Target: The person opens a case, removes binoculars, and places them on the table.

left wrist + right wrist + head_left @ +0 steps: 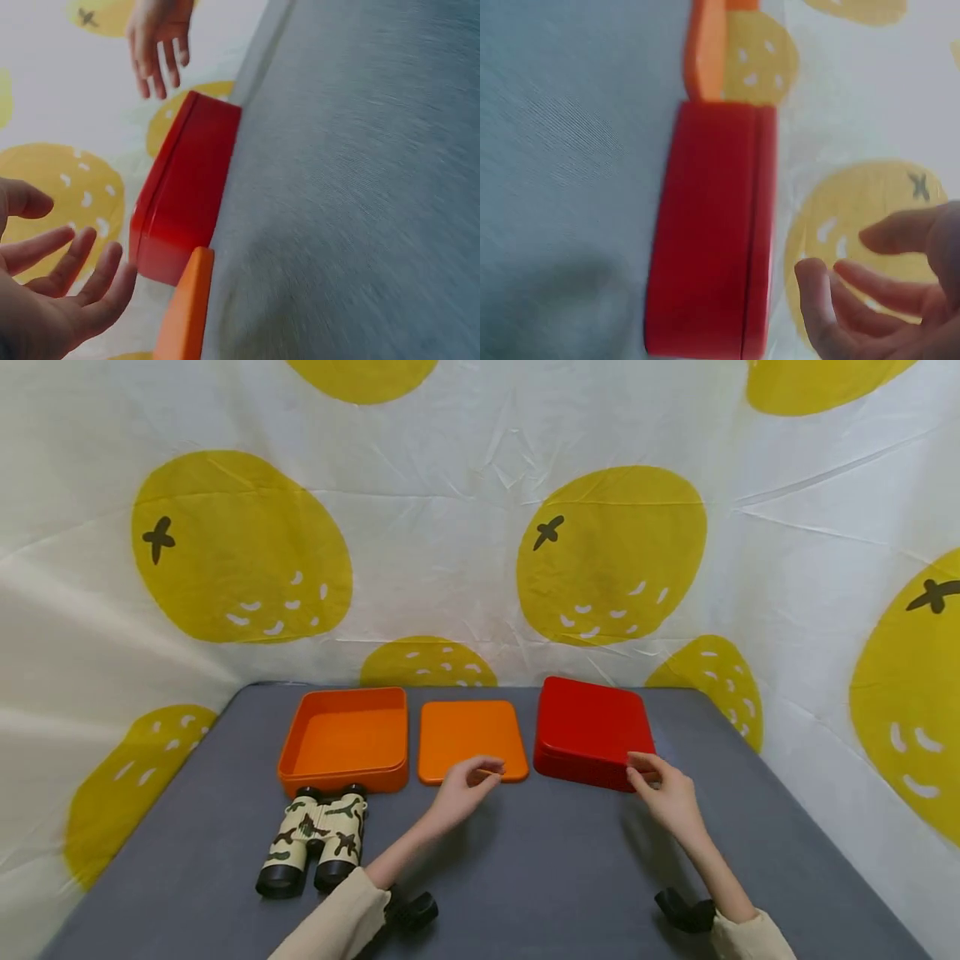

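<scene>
A closed red box sits at the back right of the grey table. My right hand is by its front right corner, fingers loosely bent with nothing in them; in the right wrist view a gap shows between the fingertips and the box. My left hand hovers in front of a flat orange lid, holding nothing, its fingers spread and slightly bent in the left wrist view. To the left of the lid stands an open orange box, nothing visible inside. Camouflage binoculars lie before it.
Behind the grey table hangs a white cloth with yellow fruit prints, which also runs along both sides. A black wrist strap is on the right forearm, and another is on the left.
</scene>
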Available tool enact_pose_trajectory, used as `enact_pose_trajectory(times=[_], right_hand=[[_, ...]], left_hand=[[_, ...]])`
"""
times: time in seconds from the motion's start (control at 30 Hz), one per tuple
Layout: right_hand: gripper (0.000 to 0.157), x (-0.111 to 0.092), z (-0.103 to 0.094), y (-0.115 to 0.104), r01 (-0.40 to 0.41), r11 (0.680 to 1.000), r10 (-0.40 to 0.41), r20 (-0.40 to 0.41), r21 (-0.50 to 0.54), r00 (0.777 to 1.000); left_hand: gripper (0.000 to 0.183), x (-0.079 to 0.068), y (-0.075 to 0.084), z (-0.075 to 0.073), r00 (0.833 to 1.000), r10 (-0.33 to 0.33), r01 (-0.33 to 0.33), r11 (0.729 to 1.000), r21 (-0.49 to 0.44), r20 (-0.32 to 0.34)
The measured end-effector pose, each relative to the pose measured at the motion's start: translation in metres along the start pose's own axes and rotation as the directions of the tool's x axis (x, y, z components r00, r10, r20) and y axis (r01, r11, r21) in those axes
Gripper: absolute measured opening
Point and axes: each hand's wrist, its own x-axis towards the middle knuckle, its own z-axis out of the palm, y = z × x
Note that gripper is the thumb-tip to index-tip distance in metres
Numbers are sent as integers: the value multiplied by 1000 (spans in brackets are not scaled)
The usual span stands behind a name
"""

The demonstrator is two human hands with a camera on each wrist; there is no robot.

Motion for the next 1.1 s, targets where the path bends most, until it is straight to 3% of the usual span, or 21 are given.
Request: enact_pose_trajectory(times=[0.1, 0.23, 0.33, 0.47, 0.63, 0.77, 0.83, 0.97, 1.1], right_hand=[[33, 10, -11, 5, -137, 990, 136, 36, 22, 990], [39, 22, -23, 13, -277, 959, 271, 97, 55, 958], [43, 28, -27, 19, -353, 931, 339, 132, 97, 931], [46, 34, -29, 24, -411, 898, 385, 173, 157, 907], [51, 41, -32, 31, -499, 823, 451, 220, 272, 865], [53, 45, -32, 36, -549, 761, 491, 246, 344, 835], [55, 47, -31, 39, -563, 746, 498, 265, 356, 826], [58, 49, -28, 46, -592, 712, 508, 306, 378, 805], [61, 50, -28, 51, -625, 680, 523, 344, 383, 780]], left_hand=[[28, 8, 11, 3, 996, -78, 82, 991, -105, 34], [30, 18, 20, 10, 984, -171, 178, 959, -219, 52], [32, 30, 11, 17, 964, -264, 263, 907, -330, 42], [36, 49, -9, 25, 930, -366, 335, 816, -471, 27], [38, 64, -19, 30, 907, -421, 356, 727, -587, 28], [40, 74, -25, 34, 895, -444, 360, 688, -630, 26], [40, 78, -27, 36, 889, -457, 367, 678, -637, 25], [40, 85, -28, 39, 870, -490, 388, 622, -681, 48], [41, 93, -27, 43, 854, -517, 406, 585, -702, 62]])
